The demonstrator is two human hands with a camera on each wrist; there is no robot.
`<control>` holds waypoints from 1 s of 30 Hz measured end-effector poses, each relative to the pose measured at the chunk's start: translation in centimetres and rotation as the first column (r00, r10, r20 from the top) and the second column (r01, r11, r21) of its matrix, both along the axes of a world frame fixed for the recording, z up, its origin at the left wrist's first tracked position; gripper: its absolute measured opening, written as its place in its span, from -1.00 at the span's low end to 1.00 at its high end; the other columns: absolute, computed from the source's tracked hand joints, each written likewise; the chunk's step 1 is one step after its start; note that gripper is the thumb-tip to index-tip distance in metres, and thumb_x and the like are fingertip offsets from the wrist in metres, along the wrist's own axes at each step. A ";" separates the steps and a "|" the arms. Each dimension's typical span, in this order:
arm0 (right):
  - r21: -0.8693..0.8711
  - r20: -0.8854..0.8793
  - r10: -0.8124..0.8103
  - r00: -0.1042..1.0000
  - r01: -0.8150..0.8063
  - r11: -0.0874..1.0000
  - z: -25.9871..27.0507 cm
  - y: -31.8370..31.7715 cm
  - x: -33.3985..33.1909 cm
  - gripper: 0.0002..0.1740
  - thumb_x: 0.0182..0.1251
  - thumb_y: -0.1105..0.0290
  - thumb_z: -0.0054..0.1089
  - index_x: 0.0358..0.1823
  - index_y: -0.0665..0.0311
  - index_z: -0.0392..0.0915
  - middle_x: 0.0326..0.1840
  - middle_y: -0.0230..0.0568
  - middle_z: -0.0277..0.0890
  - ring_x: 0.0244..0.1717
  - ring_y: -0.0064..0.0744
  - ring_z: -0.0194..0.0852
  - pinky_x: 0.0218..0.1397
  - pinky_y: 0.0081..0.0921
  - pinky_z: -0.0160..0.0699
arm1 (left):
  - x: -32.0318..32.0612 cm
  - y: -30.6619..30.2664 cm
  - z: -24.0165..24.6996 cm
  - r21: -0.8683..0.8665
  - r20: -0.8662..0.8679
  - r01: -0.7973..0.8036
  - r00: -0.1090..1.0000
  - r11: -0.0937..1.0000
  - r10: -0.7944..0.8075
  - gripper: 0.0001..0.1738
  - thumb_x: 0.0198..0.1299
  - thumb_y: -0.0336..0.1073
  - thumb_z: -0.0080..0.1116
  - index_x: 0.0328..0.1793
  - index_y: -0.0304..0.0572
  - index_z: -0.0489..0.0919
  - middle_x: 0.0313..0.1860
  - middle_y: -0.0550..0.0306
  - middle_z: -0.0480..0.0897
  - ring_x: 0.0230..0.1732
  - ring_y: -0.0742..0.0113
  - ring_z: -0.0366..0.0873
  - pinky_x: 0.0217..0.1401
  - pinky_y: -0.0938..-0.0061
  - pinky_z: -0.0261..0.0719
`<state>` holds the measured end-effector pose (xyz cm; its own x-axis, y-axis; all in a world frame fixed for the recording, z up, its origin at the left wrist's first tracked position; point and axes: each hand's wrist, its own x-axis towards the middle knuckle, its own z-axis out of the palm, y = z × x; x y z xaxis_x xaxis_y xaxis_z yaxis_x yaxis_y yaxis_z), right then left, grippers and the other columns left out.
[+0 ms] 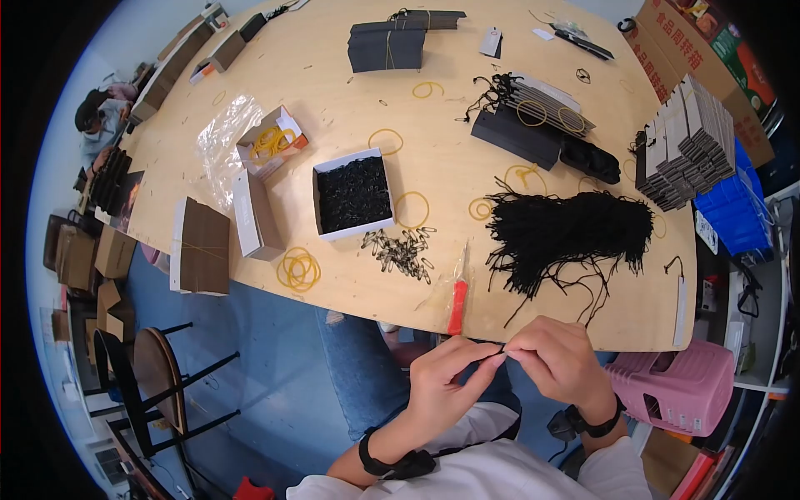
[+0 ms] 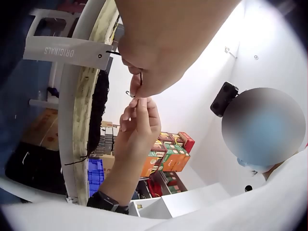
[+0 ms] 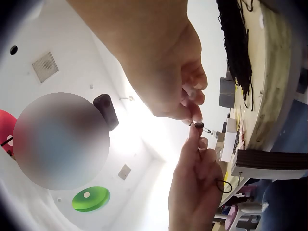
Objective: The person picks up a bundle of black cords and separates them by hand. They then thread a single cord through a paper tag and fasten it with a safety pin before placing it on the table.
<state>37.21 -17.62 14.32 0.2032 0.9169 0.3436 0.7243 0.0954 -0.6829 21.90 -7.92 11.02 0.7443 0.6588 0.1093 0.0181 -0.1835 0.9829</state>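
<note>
Below the table's front edge my two hands meet fingertip to fingertip. My left hand (image 1: 492, 357) and my right hand (image 1: 516, 354) both pinch one small safety pin (image 1: 503, 352). In the left wrist view the safety pin (image 2: 135, 90) shows as thin wire between my left hand's fingertips (image 2: 144, 72) and my right hand (image 2: 137, 127). The right wrist view shows the safety pin (image 3: 202, 127) between my right hand (image 3: 190, 103) above and my left hand (image 3: 197, 183) below. A thin black string loop (image 3: 222, 186) hangs by the left palm.
On the wooden table (image 1: 467, 171) lie a heap of safety pins (image 1: 400, 250), a bundle of black strings (image 1: 567, 229), a white box of black bits (image 1: 354, 193), yellow rubber bands (image 1: 298, 269) and stacked cards (image 1: 687, 137). A white hang tag (image 2: 67, 50) hangs at the edge. A pink stool (image 1: 675, 387) stands at right.
</note>
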 end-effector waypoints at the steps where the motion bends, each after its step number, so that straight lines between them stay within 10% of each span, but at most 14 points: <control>1: -0.001 0.000 0.001 1.000 -0.001 1.000 -0.1 0.0 0.0 -0.90 0.09 0.58 0.27 -0.37 0.29 0.53 -0.50 -0.27 0.47 -0.55 -0.32 0.51 -0.54 -0.45 0.44 | -0.1 0.1 -0.1 -0.001 0.000 -0.001 1.000 1.000 0.001 -0.87 0.12 -0.51 0.33 -0.19 -0.33 0.70 -0.41 0.20 0.59 -0.47 0.62 0.37 -0.47 0.71 0.24; 4: 0.021 0.036 0.011 0.999 -0.011 1.000 -0.3 -0.1 0.1 -0.90 0.10 0.57 0.26 -0.35 0.29 0.53 -0.49 -0.28 0.47 -0.54 -0.32 0.51 -0.55 -0.45 0.43 | -0.4 0.3 -0.8 -0.157 0.007 0.119 0.993 0.980 -0.120 -0.91 0.17 -0.51 0.28 -0.20 -0.35 0.64 -0.38 0.20 0.58 -0.44 0.62 0.38 -0.43 0.70 0.27; 6: 0.038 0.033 0.030 0.999 -0.031 0.999 -0.4 -0.2 -0.1 -0.90 0.14 0.58 0.23 -0.32 0.30 0.51 -0.47 -0.26 0.48 -0.53 -0.29 0.50 -0.52 -0.47 0.44 | -0.5 0.3 -1.5 -0.609 0.201 0.261 0.964 0.749 -0.173 -0.86 0.23 -0.47 0.22 -0.10 -0.31 0.57 -0.35 0.22 0.55 -0.47 0.64 0.33 -0.45 0.70 0.27; 9: -0.064 -0.172 -0.005 0.985 -0.006 0.998 -0.4 -0.4 -0.7 -0.91 0.17 0.60 0.19 -0.31 0.31 0.48 -0.45 -0.22 0.47 -0.51 -0.23 0.48 -0.48 -0.46 0.44 | -0.5 0.4 -1.5 -0.636 0.253 0.304 0.951 0.710 -0.180 -0.90 0.30 -0.46 0.14 -0.10 -0.31 0.53 -0.28 0.24 0.50 -0.39 0.67 0.32 -0.39 0.72 0.27; 12: -0.179 -0.445 -0.058 0.894 -0.025 0.983 -0.4 -0.5 -1.1 -0.91 0.19 0.60 0.16 -0.29 0.33 0.46 -0.44 -0.20 0.45 -0.50 -0.20 0.47 -0.46 -0.45 0.44 | -0.7 0.9 -0.5 -0.308 0.043 0.218 0.976 0.926 -0.215 -0.95 0.32 -0.47 0.10 -0.15 -0.30 0.51 -0.24 0.25 0.48 -0.30 0.61 0.35 -0.25 0.71 0.30; 16: -0.202 -0.509 -0.082 0.857 -0.027 0.979 -0.4 -0.4 -0.8 -0.90 0.19 0.59 0.17 -0.29 0.33 0.46 -0.44 -0.20 0.45 -0.50 -0.21 0.48 -0.45 -0.43 0.44 | -0.8 1.2 -0.1 -0.267 0.017 0.253 0.966 0.930 -0.258 -0.94 0.34 -0.46 0.08 -0.12 -0.28 0.50 -0.21 0.27 0.48 -0.32 0.62 0.32 -0.27 0.70 0.29; 18: -0.078 -0.191 0.006 0.982 -0.021 0.997 -0.8 -0.4 -0.6 -0.86 0.15 0.59 0.21 -0.27 0.35 0.47 -0.41 -0.20 0.48 -0.47 -0.23 0.52 -0.43 -0.43 0.50 | -0.9 0.9 -0.5 -0.623 0.191 0.305 0.952 0.720 -0.238 -0.88 0.38 -0.46 0.02 -0.03 -0.32 0.49 -0.19 0.28 0.48 -0.26 0.61 0.37 -0.18 0.71 0.35; 22: 0.063 0.029 -0.019 0.999 0.017 0.998 -1.7 -0.5 -1.3 -0.80 0.10 0.61 0.26 -0.22 0.37 0.50 -0.35 -0.17 0.53 -0.43 -0.24 0.57 -0.42 -0.43 0.55 | -0.7 0.8 -0.3 -0.683 0.181 0.281 0.959 0.675 -0.217 -0.86 0.38 -0.46 0.01 0.00 -0.34 0.48 -0.20 0.27 0.49 -0.21 0.63 0.38 -0.12 0.73 0.34; 30: 0.066 -0.157 -0.068 0.985 0.079 0.995 -2.1 -0.3 -1.9 -0.78 0.11 0.64 0.25 -0.17 0.40 0.56 -0.31 -0.09 0.61 -0.39 -0.20 0.63 -0.38 -0.44 0.60 | -0.7 0.3 -1.1 -0.183 -0.020 0.093 0.995 0.979 -0.098 -0.92 0.30 -0.50 0.12 -0.11 -0.31 0.53 -0.28 0.19 0.53 -0.33 0.54 0.45 -0.28 0.65 0.43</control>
